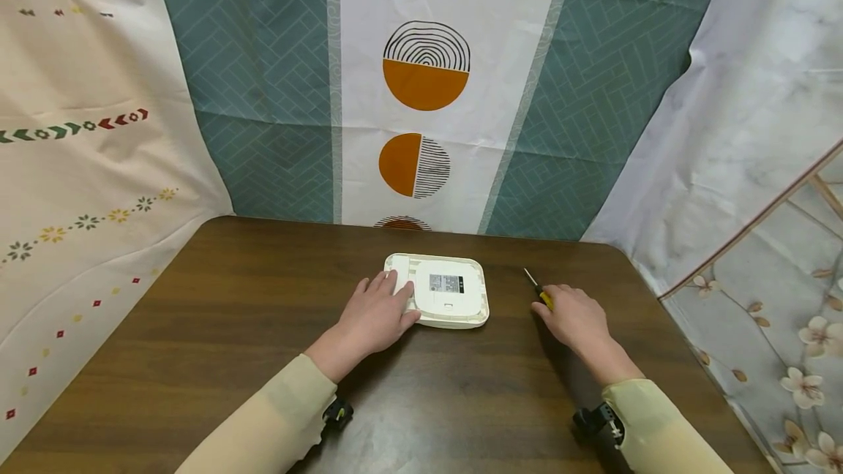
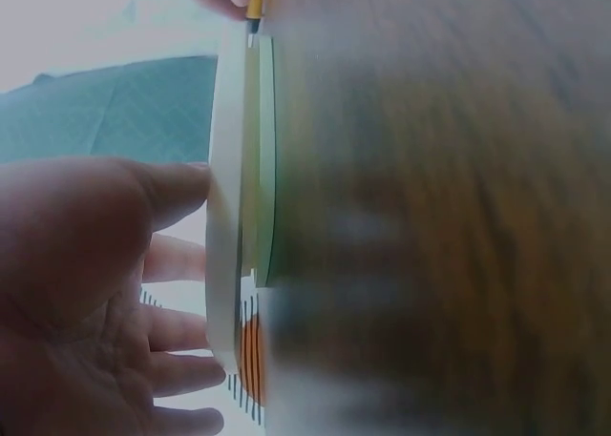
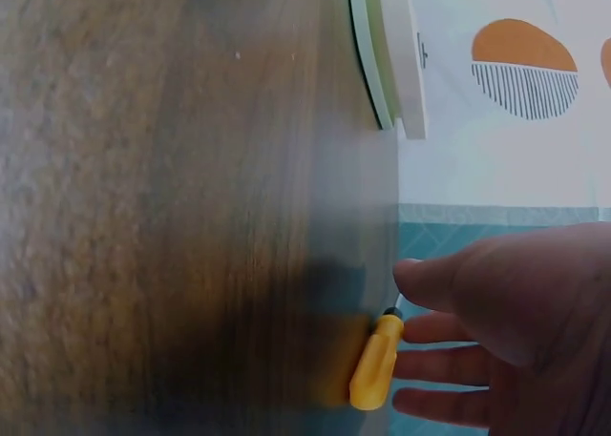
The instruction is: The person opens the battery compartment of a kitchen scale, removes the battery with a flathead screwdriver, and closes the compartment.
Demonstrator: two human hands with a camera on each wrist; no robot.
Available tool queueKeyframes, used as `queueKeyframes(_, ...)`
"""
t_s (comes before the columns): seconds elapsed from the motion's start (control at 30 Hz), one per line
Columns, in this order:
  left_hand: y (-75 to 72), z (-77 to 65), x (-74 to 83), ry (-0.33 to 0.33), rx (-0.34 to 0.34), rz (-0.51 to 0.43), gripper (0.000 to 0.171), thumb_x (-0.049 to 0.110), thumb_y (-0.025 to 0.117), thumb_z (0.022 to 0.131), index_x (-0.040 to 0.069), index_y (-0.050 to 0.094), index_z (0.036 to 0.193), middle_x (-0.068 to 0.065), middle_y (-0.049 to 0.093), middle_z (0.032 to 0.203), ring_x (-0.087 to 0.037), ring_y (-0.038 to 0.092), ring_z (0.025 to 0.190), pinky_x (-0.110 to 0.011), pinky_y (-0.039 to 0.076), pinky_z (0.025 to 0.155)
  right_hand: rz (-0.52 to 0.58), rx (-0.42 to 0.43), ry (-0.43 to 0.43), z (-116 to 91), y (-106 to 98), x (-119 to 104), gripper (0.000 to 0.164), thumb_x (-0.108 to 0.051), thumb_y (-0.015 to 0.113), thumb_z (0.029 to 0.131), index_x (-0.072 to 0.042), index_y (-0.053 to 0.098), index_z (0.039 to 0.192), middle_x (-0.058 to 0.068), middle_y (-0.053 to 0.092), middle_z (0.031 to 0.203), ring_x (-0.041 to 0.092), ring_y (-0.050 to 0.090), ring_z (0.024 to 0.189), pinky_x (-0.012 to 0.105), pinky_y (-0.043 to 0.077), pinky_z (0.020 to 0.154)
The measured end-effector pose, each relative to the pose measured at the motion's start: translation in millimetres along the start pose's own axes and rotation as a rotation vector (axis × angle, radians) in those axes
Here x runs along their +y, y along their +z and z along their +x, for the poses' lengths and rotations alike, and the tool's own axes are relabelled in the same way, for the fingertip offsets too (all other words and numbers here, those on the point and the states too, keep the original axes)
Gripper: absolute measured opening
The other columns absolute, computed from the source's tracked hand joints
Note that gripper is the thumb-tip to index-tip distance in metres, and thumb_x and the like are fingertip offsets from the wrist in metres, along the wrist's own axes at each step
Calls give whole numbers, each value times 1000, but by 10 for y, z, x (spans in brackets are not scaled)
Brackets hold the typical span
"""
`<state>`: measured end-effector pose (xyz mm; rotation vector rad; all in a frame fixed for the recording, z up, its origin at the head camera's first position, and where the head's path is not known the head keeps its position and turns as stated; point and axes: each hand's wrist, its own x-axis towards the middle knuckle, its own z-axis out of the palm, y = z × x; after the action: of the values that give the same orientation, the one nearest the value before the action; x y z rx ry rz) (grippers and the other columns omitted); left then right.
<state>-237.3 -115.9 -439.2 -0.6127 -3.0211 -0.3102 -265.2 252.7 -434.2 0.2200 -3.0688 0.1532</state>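
A white plastic device (image 1: 466, 304) with rounded corners lies on the table, its labelled face up. My left hand (image 1: 374, 319) rests on the device's left end, fingers spread and fairly straight. The left wrist view shows the thumb and fingers along the edge of the device's white upper part (image 2: 224, 207). To the right lies a small screwdriver (image 1: 544, 296) with a yellow handle and a thin metal shaft pointing away. My right hand (image 1: 579, 319) is at its handle, thumb on the near side. In the right wrist view the fingertips reach the screwdriver (image 3: 375, 364) without curling round it.
The brown wooden table (image 1: 263, 342) ends at a patterned cloth backdrop (image 1: 276, 93). White and floral cloths hang at the sides. Each wrist wears a small black camera, as on the left wrist (image 1: 337, 413).
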Motion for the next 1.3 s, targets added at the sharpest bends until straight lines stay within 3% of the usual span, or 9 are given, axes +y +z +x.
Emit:
queueKeyframes(0.23, 19, 5, 3, 1, -2, 8, 59, 44, 63, 113, 9, 59, 159, -30, 45, 167, -48, 41, 156, -67, 34, 124, 21, 24, 36, 24, -22, 92, 39, -30, 74, 106, 0, 72, 131, 25, 72, 123, 51, 66, 111, 67, 55, 89)
queueKeyframes(0.53, 17, 16, 2, -3, 1, 13, 61, 48, 62, 113, 9, 58, 161, -30, 44, 168, -49, 40, 157, -68, 33, 124, 2, -33, 68, 52, -30, 152, 21, -23, 74, 102, -3, 76, 109, 18, 68, 103, 45, 66, 98, 65, 57, 80)
queueKeyframes(0.7, 23, 14, 0, -3, 4, 7, 61, 48, 62, 113, 10, 59, 160, -29, 44, 168, -49, 40, 157, -69, 33, 124, -1, -21, 69, 46, -15, 153, 20, -19, 73, 101, -1, 69, 107, 16, 68, 97, 42, 69, 91, 63, 58, 77)
queueKeyframes(0.93, 26, 20, -6, -1, 9, 18, 61, 48, 62, 113, 10, 59, 160, -30, 44, 167, -49, 41, 156, -68, 34, 124, 33, 6, 85, -1, -20, 116, 20, -20, 66, 108, -3, 56, 106, 12, 66, 77, 36, 67, 70, 58, 55, 65)
queueKeyframes(1.3, 29, 19, -5, -3, 3, 16, 60, 47, 62, 113, 10, 59, 160, -29, 44, 168, -48, 41, 156, -68, 34, 124, 72, 105, 27, -140, -56, -3, 19, -20, 68, 107, -4, 58, 108, 6, 63, 68, 28, 60, 58, 53, 50, 55)
